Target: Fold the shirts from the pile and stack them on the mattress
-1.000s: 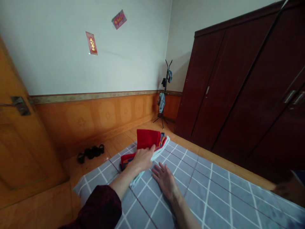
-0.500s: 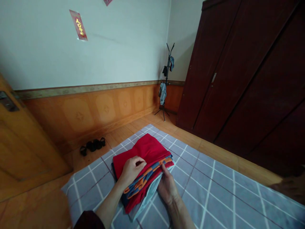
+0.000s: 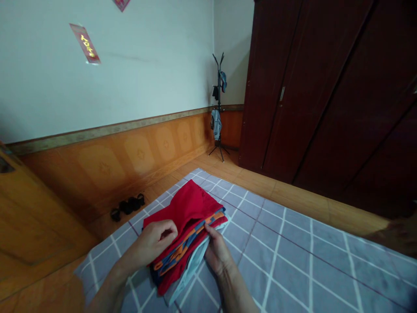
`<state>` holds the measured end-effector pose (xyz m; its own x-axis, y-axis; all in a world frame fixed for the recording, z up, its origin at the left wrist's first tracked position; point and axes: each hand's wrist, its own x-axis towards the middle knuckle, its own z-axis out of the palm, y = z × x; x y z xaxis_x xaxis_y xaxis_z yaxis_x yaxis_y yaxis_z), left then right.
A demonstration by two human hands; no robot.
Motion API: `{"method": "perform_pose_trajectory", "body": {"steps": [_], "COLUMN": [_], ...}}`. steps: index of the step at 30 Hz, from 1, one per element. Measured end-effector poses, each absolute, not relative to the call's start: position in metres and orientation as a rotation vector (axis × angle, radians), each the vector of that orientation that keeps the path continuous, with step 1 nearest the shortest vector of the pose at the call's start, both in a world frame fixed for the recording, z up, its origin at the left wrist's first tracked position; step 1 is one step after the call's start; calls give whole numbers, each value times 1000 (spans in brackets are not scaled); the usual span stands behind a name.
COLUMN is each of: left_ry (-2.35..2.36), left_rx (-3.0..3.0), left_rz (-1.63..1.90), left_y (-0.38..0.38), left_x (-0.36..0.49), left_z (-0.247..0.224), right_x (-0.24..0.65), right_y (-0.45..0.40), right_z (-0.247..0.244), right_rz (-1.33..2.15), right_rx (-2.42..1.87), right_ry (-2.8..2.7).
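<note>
In the lower centre of the frame, a folded stack of red, orange-and-blue and pale cloth (image 3: 187, 202) lies on a grey, white-checked bedspread (image 3: 257, 248). Our right hand (image 3: 218, 252) holds its near edge, thumb over the layers; our left hand (image 3: 151, 243) curls narrowly at the red top, pinching or not, we cannot tell.

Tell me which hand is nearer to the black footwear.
Left. The left hand is at the folded pile, right of the black footwear and nearer the camera; the right hand, at the pile's right side, is farther right.

Red, orange-and-blue, perhaps pale-aqua clothes (image 3: 189, 202)
</note>
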<state>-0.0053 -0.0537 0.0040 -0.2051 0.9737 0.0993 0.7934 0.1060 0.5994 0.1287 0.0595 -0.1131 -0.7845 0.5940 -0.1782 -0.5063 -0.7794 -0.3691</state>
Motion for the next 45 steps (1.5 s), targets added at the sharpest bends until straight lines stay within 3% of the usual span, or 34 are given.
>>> {"method": "perform_pose_trajectory", "body": {"steps": [9, 17, 27, 45], "left_ry": [2083, 2082, 2178, 2199], "left_rx": [2205, 2290, 2227, 2216], "left_rz": [576, 400, 533, 518], "left_y": [22, 93, 99, 93], "left_x": [-5, -33, -49, -45], "left_z": [28, -21, -53, -61], "right_x": [129, 131, 130, 130], "right_y": [60, 57, 57, 56], "right_z": [-114, -110, -106, -104], "right_rz": [2444, 2427, 2425, 2401], "right_rx": [-301, -293, -327, -354], "right_ry": [-412, -368, -359, -363]}}
